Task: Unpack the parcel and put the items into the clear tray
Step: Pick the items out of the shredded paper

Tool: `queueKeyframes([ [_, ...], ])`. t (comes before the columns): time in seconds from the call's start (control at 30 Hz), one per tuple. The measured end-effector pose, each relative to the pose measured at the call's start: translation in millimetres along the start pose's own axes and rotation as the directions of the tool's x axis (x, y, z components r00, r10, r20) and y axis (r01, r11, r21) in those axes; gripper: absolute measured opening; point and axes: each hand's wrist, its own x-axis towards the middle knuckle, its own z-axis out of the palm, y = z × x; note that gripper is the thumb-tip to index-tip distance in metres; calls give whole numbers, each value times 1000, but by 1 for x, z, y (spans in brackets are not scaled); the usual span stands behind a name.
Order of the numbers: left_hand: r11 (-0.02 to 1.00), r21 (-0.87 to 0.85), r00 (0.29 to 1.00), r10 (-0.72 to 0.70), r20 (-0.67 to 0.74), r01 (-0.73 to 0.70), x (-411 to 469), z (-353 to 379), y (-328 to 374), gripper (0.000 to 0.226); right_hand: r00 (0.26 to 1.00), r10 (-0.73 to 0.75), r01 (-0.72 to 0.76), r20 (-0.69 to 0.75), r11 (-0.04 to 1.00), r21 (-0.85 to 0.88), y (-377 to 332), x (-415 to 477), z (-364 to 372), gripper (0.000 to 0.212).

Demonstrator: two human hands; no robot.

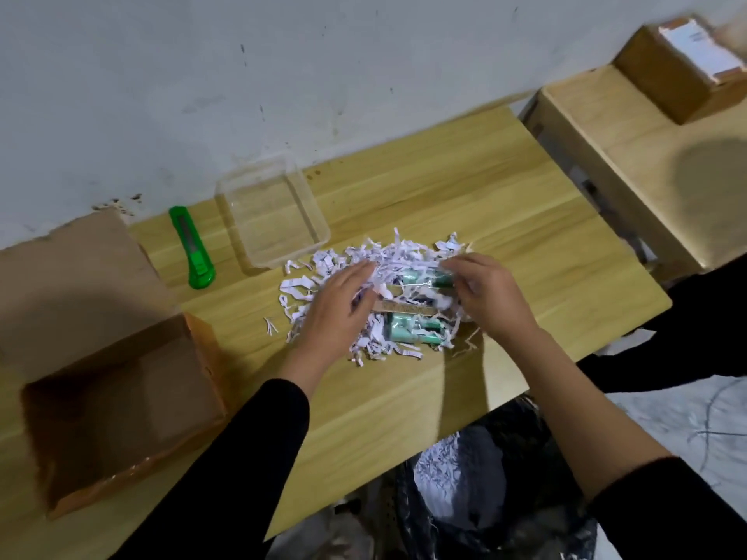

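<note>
A heap of white shredded paper point(388, 252) lies in the middle of the wooden table point(505, 204). Half buried in it are green tubes point(420, 278), more green tubes point(408, 331) nearer me, and a tan strip point(408, 308) between them. My left hand point(335, 313) rests flat on the left side of the heap, fingers spread. My right hand point(491, 295) sits at the right side, fingers curled at the end of the far green tubes. The clear tray point(279, 214) stands just behind the heap with nothing in it. The opened brown parcel box point(121, 402) is at the left.
A green utility knife point(193, 246) lies left of the tray. A second table at the right carries a closed cardboard box point(671, 74). Below the table's near edge, a black bag point(485, 478) holds shredded paper. A wall runs behind the table.
</note>
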Motion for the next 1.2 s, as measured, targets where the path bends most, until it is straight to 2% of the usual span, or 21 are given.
queueKeyframes([
  [0.07,997,-62,989,-56,-136,48,3,-1,3,38,992,2,0,-123,1000,19,-8,-5,-5,27],
  [0.13,994,-92,970,-75,-231,55,4,2,6,32,989,-34,45,-144,997,69,-22,-11,-4,22],
  [0.23,996,-79,975,-46,-217,29,7,5,6,29,961,-258,258,98,966,16,-33,-16,11,20],
  [0.27,996,-78,977,-47,-209,31,8,5,6,28,948,-285,289,141,957,-3,-29,-15,17,20],
  [0.3,996,-81,977,-60,-206,44,9,4,5,27,957,-256,258,137,966,-2,-23,-14,19,20],
  [0.37,993,-84,973,-101,-209,85,9,2,3,27,996,-87,86,31,996,28,-9,-15,15,20],
  [0.43,988,-96,962,-141,-234,122,6,-1,2,29,994,64,-63,-84,998,15,5,-21,5,21],
  [0.47,987,-102,951,-145,-273,121,3,-2,2,28,986,91,-93,-138,996,-12,8,-25,-1,20],
  [0.53,990,-110,917,-128,-377,93,-6,-4,7,27,975,72,-76,-210,997,-12,4,-32,-9,17],
  [0.6,994,-105,906,-58,-418,15,-17,-5,12,26,987,16,-6,-157,998,64,-11,-38,-10,17],
  [0.67,993,-56,946,79,-314,-101,-24,-3,15,29,996,-73,69,47,995,74,-25,-40,-1,19],
  [0.73,985,6,978,174,-119,-174,-21,3,9,34,970,-121,117,213,993,31,-31,-40,12,30],
  [0.8,993,14,993,115,-4,-115,-17,8,-1,41,958,-113,111,264,994,22,-34,-37,18,42],
  [0.9,999,-34,999,-19,-31,18,-14,8,-13,46,942,-122,134,312,991,-18,-38,-32,20,53],
  [1.2,989,139,998,-42,-54,49,-15,10,-12,48,941,-103,127,322,990,-55,-44,-25,20,56],
])
